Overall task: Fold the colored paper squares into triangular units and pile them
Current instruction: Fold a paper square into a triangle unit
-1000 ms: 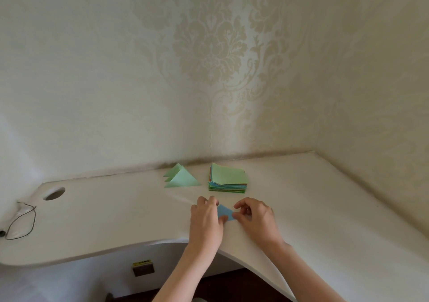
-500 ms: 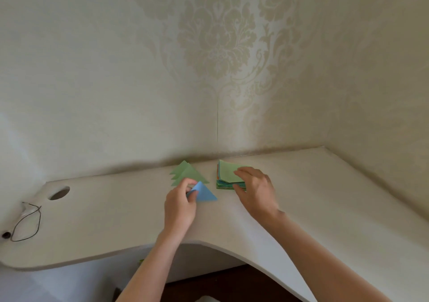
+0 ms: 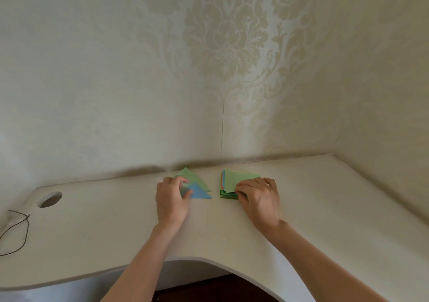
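Head view, left hand: the left hand (image 3: 171, 200) lies on the surface (image 3: 116, 236) with its fingers bent around the left corner of the blue triangle (image 3: 199, 192); its grip pinches this corner between thumb and fingers.
Head view, blue triangle: it lies flat on the surface, and it reaches to the right from the left grip. Its far edge covers the near part of the green triangles (image 3: 190, 178).
Head view, green triangles: a small pile of folded green pieces, just behind the left grip and touching the blue triangle. How many pieces are in it, I cannot tell.
Head view, right hand: the right hand (image 3: 258, 197) rests on the near right part of the paper stack (image 3: 228, 194); its fingers are bent over the top green sheet (image 3: 234, 180), and the grip holds the edge of this sheet.
Head view, paper stack: it sits on the surface under the right grip and to the left of it; green, blue and orange edges show on its left side. It is near the triangles but apart from them.
Head view, other things: a round hole (image 3: 50, 199) is in the surface, well to the left of the left grip; a dark cord (image 3: 22, 232) lies at the left edge. A patterned wall (image 3: 222, 58) stands behind.
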{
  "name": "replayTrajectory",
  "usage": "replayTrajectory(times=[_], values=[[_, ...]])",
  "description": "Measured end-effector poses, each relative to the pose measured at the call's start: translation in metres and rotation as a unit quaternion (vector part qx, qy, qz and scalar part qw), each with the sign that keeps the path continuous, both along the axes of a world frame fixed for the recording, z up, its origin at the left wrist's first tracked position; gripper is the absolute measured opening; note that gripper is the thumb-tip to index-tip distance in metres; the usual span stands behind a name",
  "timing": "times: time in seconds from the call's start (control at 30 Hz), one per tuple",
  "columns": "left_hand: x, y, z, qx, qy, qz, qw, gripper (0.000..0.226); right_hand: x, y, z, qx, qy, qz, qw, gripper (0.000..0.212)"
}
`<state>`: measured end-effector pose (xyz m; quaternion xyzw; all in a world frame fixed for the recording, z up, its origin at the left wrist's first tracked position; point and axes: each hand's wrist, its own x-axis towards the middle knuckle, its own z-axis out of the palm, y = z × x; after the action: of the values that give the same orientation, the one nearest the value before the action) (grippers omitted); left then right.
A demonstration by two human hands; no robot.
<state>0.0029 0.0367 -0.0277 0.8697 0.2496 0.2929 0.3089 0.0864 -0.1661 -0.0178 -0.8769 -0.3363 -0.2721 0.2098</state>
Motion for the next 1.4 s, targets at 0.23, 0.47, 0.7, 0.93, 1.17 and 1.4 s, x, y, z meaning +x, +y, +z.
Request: replayTrajectory(times=[0.23, 0.47, 0.7, 0.93, 1.17, 1.4], values=[[-0.016, -0.03, 0.013, 0.08, -0.118, -0.076, 0.987, 0.035, -0.007, -0.017, 0.018, 0.078, -0.024, 0.019, 0.996, 0.011], [-0.031, -0.077, 0.01, 0.176, -0.112, -0.271, 0.94, 0.03, -0.041, -0.052, 0.012, 0.059, -0.124, 0.116, 0.984, 0.003], [-0.041, -0.093, -0.003, 0.185, -0.052, -0.35, 0.917, 0.005, -0.063, -0.076, -0.006, -0.021, 0.01, 0.091, 0.996, 0.008], [-0.04, -0.101, -0.001, 0.099, -0.019, -0.365, 0.926, 0.007, -0.066, -0.084, -0.003, -0.038, 0.197, 0.089, 0.976, 0.023], [-0.037, -0.11, -0.003, 0.024, 0.009, -0.31, 0.95, 0.008, -0.07, -0.084, -0.004, 0.027, 0.259, 0.08, 0.962, 0.04], [-0.034, -0.121, -0.001, -0.025, 0.028, -0.251, 0.967, 0.018, -0.066, -0.085, -0.004, 0.073, 0.33, 0.077, 0.938, 0.045]])
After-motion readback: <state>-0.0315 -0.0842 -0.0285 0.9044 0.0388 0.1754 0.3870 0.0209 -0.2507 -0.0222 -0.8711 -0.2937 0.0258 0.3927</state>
